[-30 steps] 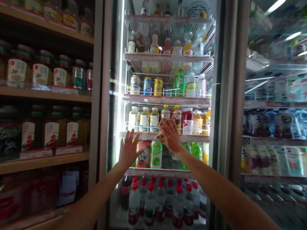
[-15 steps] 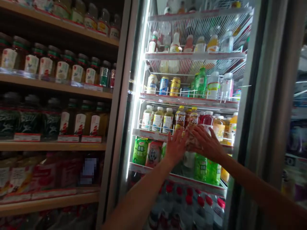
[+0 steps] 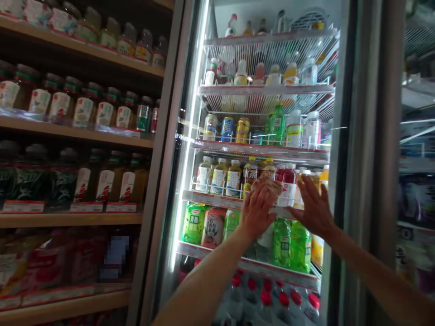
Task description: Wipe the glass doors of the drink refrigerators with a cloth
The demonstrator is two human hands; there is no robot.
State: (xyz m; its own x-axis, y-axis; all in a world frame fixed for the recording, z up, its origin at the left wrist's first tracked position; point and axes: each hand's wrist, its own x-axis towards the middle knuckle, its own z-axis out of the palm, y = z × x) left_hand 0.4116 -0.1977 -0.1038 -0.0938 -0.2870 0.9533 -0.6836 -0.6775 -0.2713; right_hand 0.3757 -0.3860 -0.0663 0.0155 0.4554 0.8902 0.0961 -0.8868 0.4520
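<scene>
The lit drinks fridge stands in front of me behind a glass door (image 3: 261,151), which shows streaky reflections. My left hand (image 3: 256,213) is up at the glass with its fingers over a crumpled, mottled cloth (image 3: 267,184). To its right my right hand (image 3: 314,206) is raised, fingers spread and holding nothing; whether it touches the glass I cannot tell. Behind the hands are tea bottles (image 3: 234,179), a red drink bottle (image 3: 288,184) and large green bottles (image 3: 282,242).
On the left, wooden shelves (image 3: 68,219) carry rows of bottles and jars. A metal door frame (image 3: 370,149) runs up the right side, with another stocked cabinet beyond it. Red-capped bottles (image 3: 267,299) stand low in the fridge.
My hands have moved apart. The right hand has come away from the cloth to the right, and the cloth stays under my left hand. The view has shifted slightly.
</scene>
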